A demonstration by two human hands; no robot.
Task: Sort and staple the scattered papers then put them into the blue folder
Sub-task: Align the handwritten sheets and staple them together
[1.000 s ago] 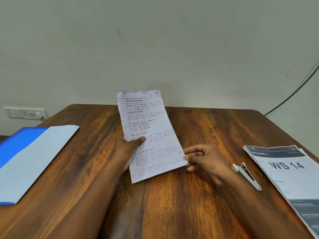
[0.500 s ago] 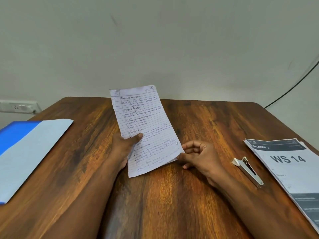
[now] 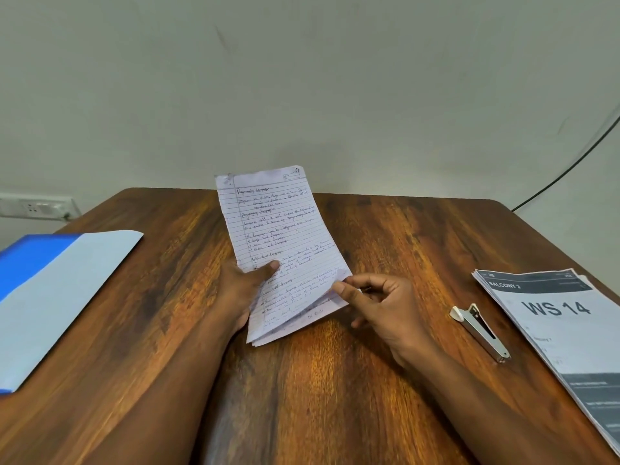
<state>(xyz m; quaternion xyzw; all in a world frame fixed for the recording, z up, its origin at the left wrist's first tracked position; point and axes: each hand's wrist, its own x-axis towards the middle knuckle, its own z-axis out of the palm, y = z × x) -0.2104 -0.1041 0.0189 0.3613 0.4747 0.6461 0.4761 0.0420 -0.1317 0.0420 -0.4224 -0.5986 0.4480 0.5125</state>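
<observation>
A thin stack of lined, handwritten sheets (image 3: 285, 236) stands tilted above the table's middle. My left hand (image 3: 243, 290) grips its left edge, thumb across the front page. At the lower right corner my right hand (image 3: 379, 303) pinches the top sheet between thumb and forefinger and lifts it off the sheets beneath. A small silver stapler (image 3: 481, 332) lies on the table to the right of my right hand. The blue folder (image 3: 50, 290) lies at the left edge, its pale inner flap facing up.
A stack of printed papers marked "WS 14" (image 3: 563, 330) lies at the right edge of the wooden table (image 3: 335, 397). Beyond the far edge is a pale wall with a socket plate (image 3: 35, 206) at left and a black cable (image 3: 570, 166) at right.
My right thumb and forefinger have closed on the lower right corner and peeled the top sheet up, so the stack fans open there. My left hand keeps its hold.
</observation>
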